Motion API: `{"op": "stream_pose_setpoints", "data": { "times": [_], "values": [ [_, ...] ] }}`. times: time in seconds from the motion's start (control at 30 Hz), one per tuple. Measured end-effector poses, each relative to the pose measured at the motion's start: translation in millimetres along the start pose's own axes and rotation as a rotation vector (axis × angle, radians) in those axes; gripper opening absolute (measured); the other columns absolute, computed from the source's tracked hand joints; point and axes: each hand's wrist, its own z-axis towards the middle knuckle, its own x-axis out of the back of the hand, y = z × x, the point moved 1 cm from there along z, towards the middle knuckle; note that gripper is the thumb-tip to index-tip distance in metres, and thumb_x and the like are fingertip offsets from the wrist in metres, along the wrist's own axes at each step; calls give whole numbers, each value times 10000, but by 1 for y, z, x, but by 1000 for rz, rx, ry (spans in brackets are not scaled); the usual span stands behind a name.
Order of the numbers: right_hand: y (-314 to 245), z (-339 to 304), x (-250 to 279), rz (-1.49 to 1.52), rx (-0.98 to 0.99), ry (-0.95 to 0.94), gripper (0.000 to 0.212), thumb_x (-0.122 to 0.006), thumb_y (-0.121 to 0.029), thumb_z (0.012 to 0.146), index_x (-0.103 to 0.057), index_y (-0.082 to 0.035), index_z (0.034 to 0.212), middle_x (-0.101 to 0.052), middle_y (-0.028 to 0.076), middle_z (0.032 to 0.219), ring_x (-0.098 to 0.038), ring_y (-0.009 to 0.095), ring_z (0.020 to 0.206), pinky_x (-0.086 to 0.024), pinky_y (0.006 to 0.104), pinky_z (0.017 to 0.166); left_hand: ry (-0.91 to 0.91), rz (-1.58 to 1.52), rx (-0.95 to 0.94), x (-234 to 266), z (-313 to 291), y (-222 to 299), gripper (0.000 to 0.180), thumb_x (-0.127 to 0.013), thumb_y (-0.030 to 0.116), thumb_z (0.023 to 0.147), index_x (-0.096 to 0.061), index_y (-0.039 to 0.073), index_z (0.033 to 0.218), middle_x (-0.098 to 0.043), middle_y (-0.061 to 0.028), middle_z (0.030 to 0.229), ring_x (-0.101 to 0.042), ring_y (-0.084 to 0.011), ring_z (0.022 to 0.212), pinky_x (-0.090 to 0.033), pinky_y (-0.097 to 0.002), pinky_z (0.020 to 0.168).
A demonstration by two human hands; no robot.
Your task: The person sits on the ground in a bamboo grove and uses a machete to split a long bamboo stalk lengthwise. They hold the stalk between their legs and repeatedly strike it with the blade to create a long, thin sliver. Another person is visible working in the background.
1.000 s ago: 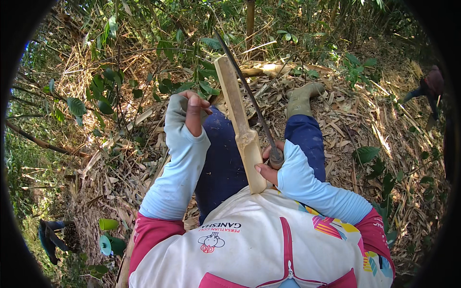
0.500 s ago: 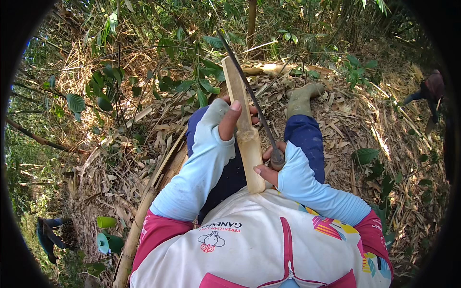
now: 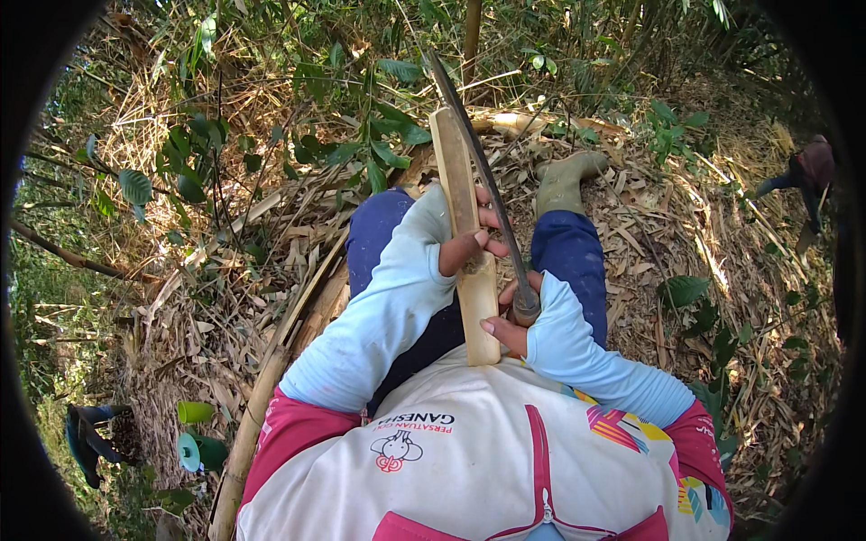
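Observation:
My left hand (image 3: 458,255) is closed round the middle of a split piece of bamboo (image 3: 458,171), its thumb across the node and its fingers showing on the far side. The bamboo's hollow face is up, and its lower end rests against my shirt. In my right hand (image 3: 511,337) is the handle of a machete (image 3: 484,162) with a long dark blade. The blade slants up and left beside the bamboo, its upper part close to the bamboo's far end. My right thumb touches the bamboo's right edge near the lower end.
A long bamboo pole (image 3: 260,397) lies at my left. Beyond it stand a light green cup (image 3: 194,412) and a darker green lidded container (image 3: 209,453). My boot (image 3: 568,180) rests on dry leaves. Leafy stems (image 3: 383,144) rise ahead; another person (image 3: 809,176) is at far right.
My left hand has slid down the bamboo to the node. The bamboo's far end has swung slightly right, and the machete blade has shifted a little right with it.

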Motion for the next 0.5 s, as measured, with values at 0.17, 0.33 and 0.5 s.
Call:
{"op": "stream_pose_setpoints", "data": {
  "times": [0.17, 0.33, 0.5],
  "values": [
    [6, 0, 0, 4, 37, 12, 390, -835, -169, 731, -563, -2, 956, -624, 28, 779, -594, 67, 667, -507, 237, 612, 23, 22, 71, -3, -6, 0, 576, -691, 96, 801, -438, -4, 1309, -672, -145, 1072, -654, -204, 919, -527, -314, 820],
    [8, 1, 1, 15, 69, -3, 417, -849, -189, 719, -567, -2, 962, -627, 26, 781, -586, 73, 679, -505, 239, 619, 17, 37, 79, 0, -8, 1, 600, -682, 110, 812, -420, -22, 1336, -671, -145, 1065, -654, -203, 904, -527, -317, 820],
    [17, 5, -2, 19, 155, 15, 447, -862, -190, 703, -561, 8, 968, -633, 39, 802, -598, 82, 712, -518, 249, 643, 18, -3, 103, -6, -13, 0, 581, -693, 202, 838, -434, -27, 1305, -658, -160, 1038, -648, -205, 871, -536, -336, 804]
  ]
}}
